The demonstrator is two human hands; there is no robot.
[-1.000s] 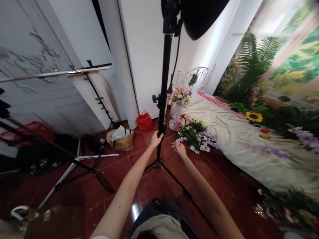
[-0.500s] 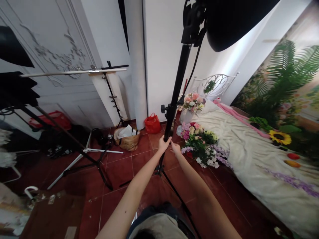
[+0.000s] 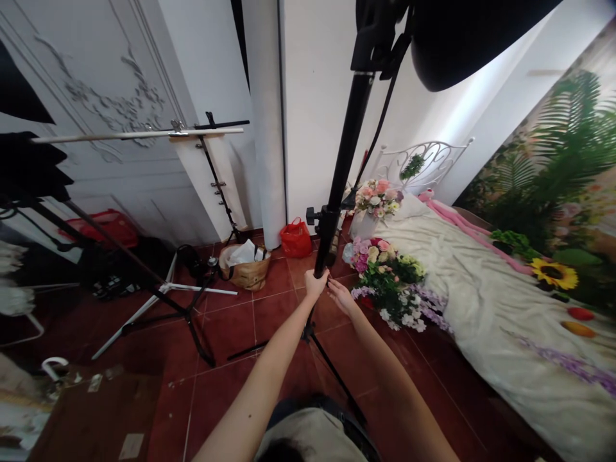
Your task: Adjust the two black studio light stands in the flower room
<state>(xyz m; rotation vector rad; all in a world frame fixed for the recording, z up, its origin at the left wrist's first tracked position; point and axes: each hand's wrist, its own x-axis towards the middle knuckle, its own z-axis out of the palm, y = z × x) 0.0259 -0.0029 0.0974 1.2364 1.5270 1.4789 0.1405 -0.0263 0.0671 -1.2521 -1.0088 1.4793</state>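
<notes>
A black light stand (image 3: 344,154) rises in front of me, tilted in the view, with a large black lamp head (image 3: 471,45) at its top. My left hand (image 3: 316,283) is wrapped round the pole below a black clamp collar (image 3: 328,221) with a side knob. My right hand (image 3: 341,298) is just right of the pole at the same height, fingers loosely stretched toward it. Its fingertips are close to a small dark part there; whether they touch it I cannot tell. The stand's legs (image 3: 332,362) spread over the floor below my arms.
At right, artificial flowers (image 3: 385,276) lie beside a bed with a cream cover (image 3: 486,333). A red bag (image 3: 296,239) and woven basket (image 3: 245,269) stand by the wall. Another stand (image 3: 183,311) is at left, a cardboard box (image 3: 96,417) at lower left.
My left hand and the gripped pole section sit slightly lower. The fingers of my right hand have loosened and spread, moving slightly down. The view has shifted a little.
</notes>
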